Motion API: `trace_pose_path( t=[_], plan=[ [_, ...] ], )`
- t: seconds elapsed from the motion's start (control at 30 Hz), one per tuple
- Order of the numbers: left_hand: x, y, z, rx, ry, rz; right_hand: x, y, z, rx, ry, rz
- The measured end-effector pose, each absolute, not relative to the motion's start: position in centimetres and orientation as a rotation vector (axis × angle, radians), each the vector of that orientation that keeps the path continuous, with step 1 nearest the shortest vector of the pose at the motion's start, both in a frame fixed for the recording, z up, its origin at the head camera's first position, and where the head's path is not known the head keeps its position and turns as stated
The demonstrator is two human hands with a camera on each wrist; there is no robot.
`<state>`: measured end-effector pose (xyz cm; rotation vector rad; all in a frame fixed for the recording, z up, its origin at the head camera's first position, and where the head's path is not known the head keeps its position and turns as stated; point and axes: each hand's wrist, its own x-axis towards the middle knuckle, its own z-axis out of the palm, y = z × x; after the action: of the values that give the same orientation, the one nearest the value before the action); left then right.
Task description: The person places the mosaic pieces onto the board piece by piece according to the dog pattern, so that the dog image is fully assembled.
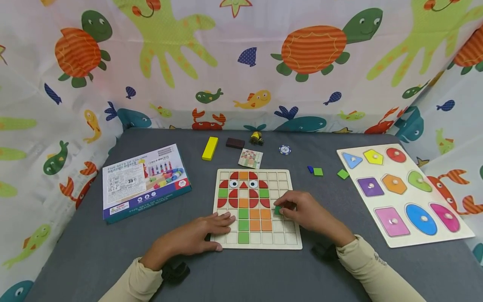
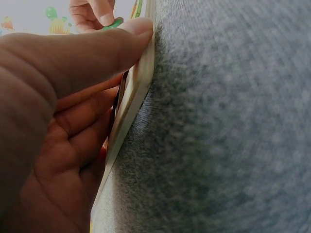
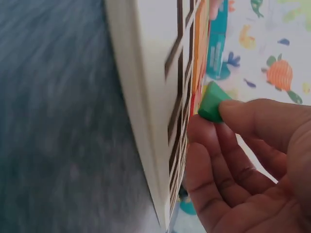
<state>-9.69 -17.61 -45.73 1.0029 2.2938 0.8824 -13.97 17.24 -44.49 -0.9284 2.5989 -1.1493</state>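
A wooden grid board (image 1: 231,242) lies flat in front of the person, part of its squares filled with red, orange, green and eyed tiles. Between thumb and fingers the right hand (image 1: 303,211) pinches a green square tile (image 3: 212,103), held over the right part of the grid beside the orange tiles. The left hand (image 1: 198,235) rests on the board's left edge with relaxed fingers. In the left wrist view its thumb (image 2: 97,56) lies along the board's edge.
Loose green tiles (image 1: 318,172) and a small blue piece (image 1: 310,169) lie right of the board. Behind it are a pattern card (image 1: 250,158), yellow block (image 1: 210,148), brown block (image 1: 235,143), toy figure (image 1: 256,138) and chip (image 1: 284,149). A box (image 1: 147,180) and knobbed shape puzzle (image 1: 405,195) flank it.
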Motion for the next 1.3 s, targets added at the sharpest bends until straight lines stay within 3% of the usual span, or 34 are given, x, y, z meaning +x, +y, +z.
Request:
trace_pose_path(
  t=[0.53, 0.97, 1.3],
  plan=[
    [-9.7, -17.8, -45.6, 0.980, 2.304, 0.891, -14.8, 16.3, -44.2, -1.004, 2.605, -0.900],
    [-9.8, -17.6, -45.9, 1.006, 2.300, 0.895, -21.4, 25.0, -44.7, -0.605, 3.049, -0.863],
    [-9.7, -17.7, -45.9, 0.997, 2.295, 0.904, -22.0, 26.7, -44.9, -0.475, 3.007, -0.796]
  ],
)
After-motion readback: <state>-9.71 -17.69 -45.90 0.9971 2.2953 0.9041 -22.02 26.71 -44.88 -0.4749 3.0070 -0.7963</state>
